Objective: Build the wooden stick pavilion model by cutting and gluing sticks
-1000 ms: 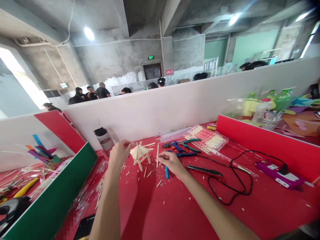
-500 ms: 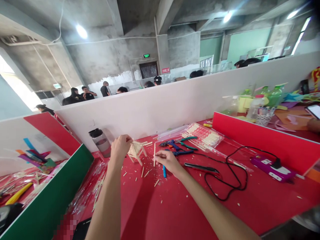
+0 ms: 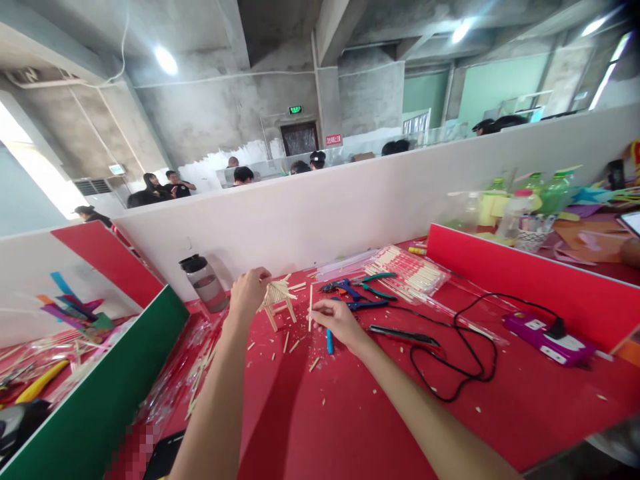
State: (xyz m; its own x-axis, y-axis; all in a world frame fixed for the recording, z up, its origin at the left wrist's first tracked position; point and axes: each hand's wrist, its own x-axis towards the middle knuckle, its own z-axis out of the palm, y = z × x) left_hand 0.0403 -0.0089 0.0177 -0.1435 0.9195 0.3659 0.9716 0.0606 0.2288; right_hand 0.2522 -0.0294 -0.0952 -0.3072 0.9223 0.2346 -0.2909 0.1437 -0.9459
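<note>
My left hand [image 3: 251, 291] is closed on the upper left part of a small house-like model made of wooden sticks [image 3: 279, 297]. The model has a slatted sloping top and legs beneath, and my fingertips are partly hidden. Pinched in my right hand [image 3: 336, 320] is a single wooden stick [image 3: 311, 299], held upright a little to the right of the model. A blue glue gun [image 3: 350, 291] and green-handled pliers [image 3: 379, 283] lie beyond my right hand. Just below its fingers is a small blue object [image 3: 330, 342]. Short stick offcuts [image 3: 295, 346] are scattered on the red table.
A water bottle [image 3: 203, 281] stands behind my left hand. Bundled sticks in plastic [image 3: 407, 270] lie at the back. A black utility knife [image 3: 404, 335], a looping black cable [image 3: 493, 360] and a purple power strip [image 3: 547, 339] are at the right. Green [image 3: 107, 380] and red [image 3: 525, 287] dividers flank the table.
My left hand has turned the stick model, so its slatted top now shows more and its legs stand at a different angle. My right hand keeps the stick upright in nearly the same place.
</note>
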